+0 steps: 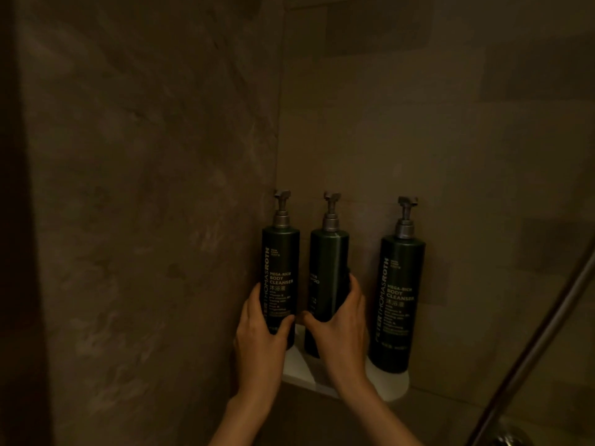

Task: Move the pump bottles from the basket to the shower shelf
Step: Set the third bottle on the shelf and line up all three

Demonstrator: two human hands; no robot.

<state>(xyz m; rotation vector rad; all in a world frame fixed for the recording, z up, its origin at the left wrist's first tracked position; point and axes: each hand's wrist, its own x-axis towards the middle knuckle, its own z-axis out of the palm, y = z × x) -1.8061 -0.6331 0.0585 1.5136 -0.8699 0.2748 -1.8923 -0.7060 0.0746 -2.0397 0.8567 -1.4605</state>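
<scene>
Three dark green pump bottles stand upright on a white corner shower shelf (391, 386). My left hand (257, 336) wraps around the lower part of the left bottle (279, 268), which sits against the left wall. My right hand (341, 326) grips the lower part of the middle bottle (328, 268), its label turned partly away. The right bottle (397, 304) stands free at the shelf's right end, label facing me. All pump heads are grey. No basket is in view.
Brown stone walls meet in the corner behind the shelf. A metal shower hose (528, 349) runs diagonally across the lower right, ending near a metal fitting (508, 441) at the bottom edge. The scene is dim.
</scene>
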